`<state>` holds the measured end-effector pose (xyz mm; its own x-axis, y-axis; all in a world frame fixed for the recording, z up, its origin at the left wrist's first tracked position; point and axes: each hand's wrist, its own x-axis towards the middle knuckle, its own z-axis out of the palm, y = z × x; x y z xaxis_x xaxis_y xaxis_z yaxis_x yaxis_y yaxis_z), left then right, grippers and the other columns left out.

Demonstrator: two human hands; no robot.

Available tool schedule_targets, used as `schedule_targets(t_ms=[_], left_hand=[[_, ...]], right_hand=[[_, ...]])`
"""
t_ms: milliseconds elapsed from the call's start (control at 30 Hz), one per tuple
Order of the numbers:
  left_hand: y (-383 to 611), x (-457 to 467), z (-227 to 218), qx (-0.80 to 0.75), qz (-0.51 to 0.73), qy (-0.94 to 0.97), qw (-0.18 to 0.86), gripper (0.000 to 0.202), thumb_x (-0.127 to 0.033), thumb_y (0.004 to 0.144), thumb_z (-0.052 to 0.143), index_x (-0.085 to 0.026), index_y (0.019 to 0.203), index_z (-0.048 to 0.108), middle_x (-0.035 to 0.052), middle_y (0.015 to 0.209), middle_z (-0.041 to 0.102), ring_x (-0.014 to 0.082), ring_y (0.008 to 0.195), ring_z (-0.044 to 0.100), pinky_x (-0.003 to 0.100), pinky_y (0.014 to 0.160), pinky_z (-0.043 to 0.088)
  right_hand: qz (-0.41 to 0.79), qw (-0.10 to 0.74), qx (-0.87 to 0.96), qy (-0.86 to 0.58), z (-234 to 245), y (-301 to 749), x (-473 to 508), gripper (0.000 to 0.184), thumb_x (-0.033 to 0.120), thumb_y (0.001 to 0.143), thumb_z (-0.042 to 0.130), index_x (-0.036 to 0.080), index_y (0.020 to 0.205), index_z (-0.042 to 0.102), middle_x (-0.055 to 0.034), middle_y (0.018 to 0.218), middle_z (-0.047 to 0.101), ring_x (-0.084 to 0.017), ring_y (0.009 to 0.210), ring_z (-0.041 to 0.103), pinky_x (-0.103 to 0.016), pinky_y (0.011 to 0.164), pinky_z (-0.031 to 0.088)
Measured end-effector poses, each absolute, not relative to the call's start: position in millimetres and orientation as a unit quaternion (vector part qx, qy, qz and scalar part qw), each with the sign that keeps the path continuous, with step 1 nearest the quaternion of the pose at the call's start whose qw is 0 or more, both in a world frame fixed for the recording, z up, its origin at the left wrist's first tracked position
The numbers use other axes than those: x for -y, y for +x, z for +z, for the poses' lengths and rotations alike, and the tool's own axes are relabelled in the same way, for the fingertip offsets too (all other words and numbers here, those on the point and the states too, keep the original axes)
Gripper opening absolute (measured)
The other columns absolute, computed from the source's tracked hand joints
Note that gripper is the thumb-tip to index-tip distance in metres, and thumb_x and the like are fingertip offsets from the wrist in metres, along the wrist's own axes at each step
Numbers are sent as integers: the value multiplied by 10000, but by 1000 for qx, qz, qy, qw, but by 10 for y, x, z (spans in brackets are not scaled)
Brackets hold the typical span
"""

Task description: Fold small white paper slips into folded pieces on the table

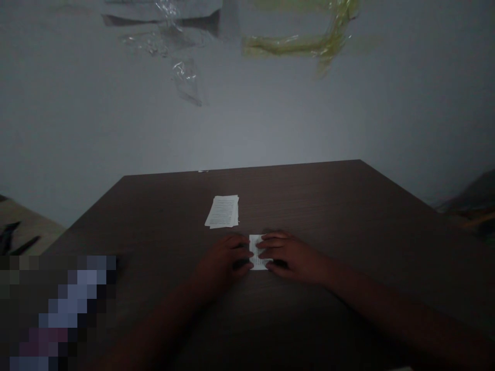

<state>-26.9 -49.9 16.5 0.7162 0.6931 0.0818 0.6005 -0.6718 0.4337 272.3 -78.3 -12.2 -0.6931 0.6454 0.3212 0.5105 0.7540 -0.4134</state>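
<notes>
A small white piece of printed paper (255,252) lies on the dark wood-grain table between my two hands, and it may be folded. My left hand (228,260) holds its left edge, with the thumb near the bottom corner and the fingers higher up. From the other side, my right hand (290,255) holds it, the fingers bent over its right part and covering some of it. Beyond my left hand, a loose stack of printed paper sheets (223,211) rests on the table, its edges not quite lined up.
The table (301,201) backs against a pale wall (247,123) bearing strips of clear and yellowish tape (286,46). A blurred-out patch (69,304) covers the lower left. Dark objects (19,239) lie on a lighter surface at far left. The light is dim.
</notes>
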Motion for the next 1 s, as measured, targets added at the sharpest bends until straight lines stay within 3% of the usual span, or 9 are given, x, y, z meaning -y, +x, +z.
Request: schedule_targets(t_ms=[200, 500, 700, 1000], left_hand=[[-246, 504, 205, -351, 112, 911, 184, 230, -165, 1054, 833, -258, 1249, 913, 99, 1544, 823, 349, 1458, 760, 528, 1293, 615], [-294, 449, 183, -342, 93, 916, 189, 298, -124, 1101, 744, -272, 1302, 907, 81, 1656, 798, 359, 1600, 688, 609, 1385, 523], [-258, 441, 208, -348, 101, 913, 185, 228, -150, 1082, 790, -272, 1226, 917, 68, 1600, 835, 358, 1544, 734, 555, 1355, 556], [-222, 434, 154, -354, 96, 911, 187, 198, -156, 1063, 809, -267, 1194, 907, 83, 1580, 842, 357, 1523, 733, 590, 1349, 547]], right_hand=[[144, 233, 910, -312, -102, 2749, 755, 180, 210, 1106, 820, 263, 1254, 906, -96, 1476, 878, -293, 1493, 768, -551, 1362, 556], [129, 245, 909, -311, -141, 2717, 739, 175, 238, 1141, 806, 241, 1285, 905, -120, 1455, 885, -295, 1451, 791, -556, 1324, 583], [131, 250, 903, -323, -151, 2682, 740, 150, 242, 1138, 819, 269, 1254, 911, -93, 1417, 899, -277, 1398, 815, -522, 1316, 581], [127, 249, 899, -337, -196, 2659, 752, 164, 248, 1120, 821, 272, 1263, 897, -91, 1417, 895, -282, 1392, 812, -528, 1295, 585]])
